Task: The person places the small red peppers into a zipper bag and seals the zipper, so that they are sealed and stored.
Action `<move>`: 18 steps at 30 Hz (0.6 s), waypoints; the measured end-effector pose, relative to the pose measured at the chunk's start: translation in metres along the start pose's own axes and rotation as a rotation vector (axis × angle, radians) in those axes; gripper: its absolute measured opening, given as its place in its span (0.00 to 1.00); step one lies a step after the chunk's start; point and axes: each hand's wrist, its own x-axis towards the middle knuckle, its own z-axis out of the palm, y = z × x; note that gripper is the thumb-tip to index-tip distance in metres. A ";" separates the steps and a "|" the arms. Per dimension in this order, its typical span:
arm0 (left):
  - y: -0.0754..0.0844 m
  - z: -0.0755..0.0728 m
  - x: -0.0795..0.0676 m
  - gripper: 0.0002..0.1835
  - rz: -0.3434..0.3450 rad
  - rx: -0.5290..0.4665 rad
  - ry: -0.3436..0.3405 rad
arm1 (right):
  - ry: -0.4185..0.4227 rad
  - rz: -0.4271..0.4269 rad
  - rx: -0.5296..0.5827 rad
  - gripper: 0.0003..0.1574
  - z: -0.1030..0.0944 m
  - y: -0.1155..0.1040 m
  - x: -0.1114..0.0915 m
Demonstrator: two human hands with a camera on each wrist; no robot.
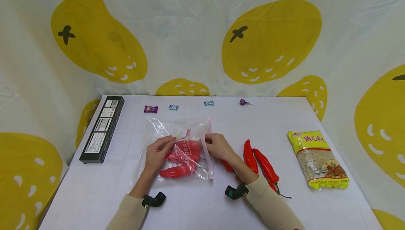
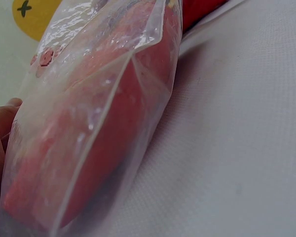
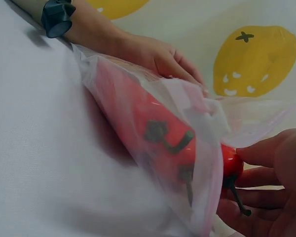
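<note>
Mostly singles showing up
I'm seeing one box (image 1: 102, 129), lollipop (image 1: 242, 102), purple sweet (image 1: 150, 109), pasta pack (image 1: 319, 159) and bag (image 1: 162, 128), two blue sweets (image 1: 209, 103); peppers (image 1: 250, 157) are overlapping, can't count.

Clear pink-edged bag (image 1: 158, 126), mouth open, red peppers (image 1: 178, 171) inside

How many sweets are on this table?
4, all near the far edge of the table. From left to right: a purple sweet, a blue sweet, another blue sweet and a lollipop. The bag could hide more.
</note>
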 end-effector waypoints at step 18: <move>0.032 -0.004 -0.002 0.12 0.022 -0.040 -0.036 | 0.056 0.023 -0.053 0.18 -0.013 -0.004 -0.011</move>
